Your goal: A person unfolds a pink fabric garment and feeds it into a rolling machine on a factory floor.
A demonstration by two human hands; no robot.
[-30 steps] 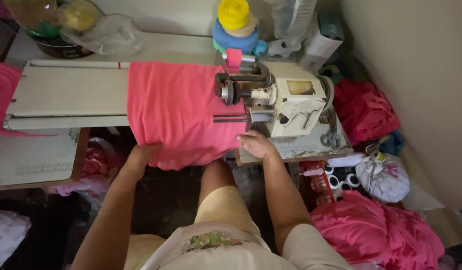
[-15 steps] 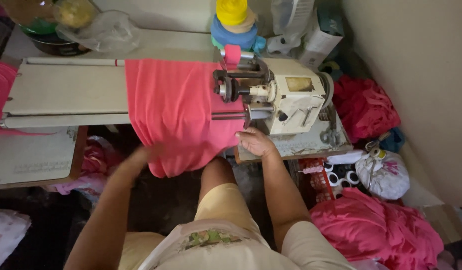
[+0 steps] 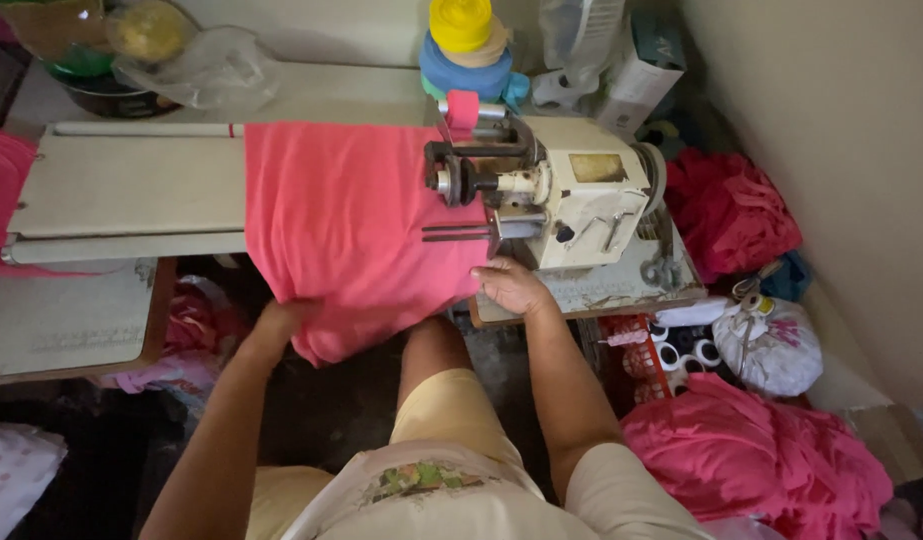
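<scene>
I'm seeing the left hand gripping the pink fabric, fingers hiding underneath; right hand lying open, pressing its edge by the sewing machine

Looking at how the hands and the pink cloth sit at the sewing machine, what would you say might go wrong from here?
1. The right hand rests on the pink cloth close beside the sewing machine head, so its fingers might slip toward the moving parts.
2. The left hand grips the cloth's hanging edge below the table; uneven pull might skew the fabric.
3. The cloth droops off the front edge, so it could slide down.
</scene>
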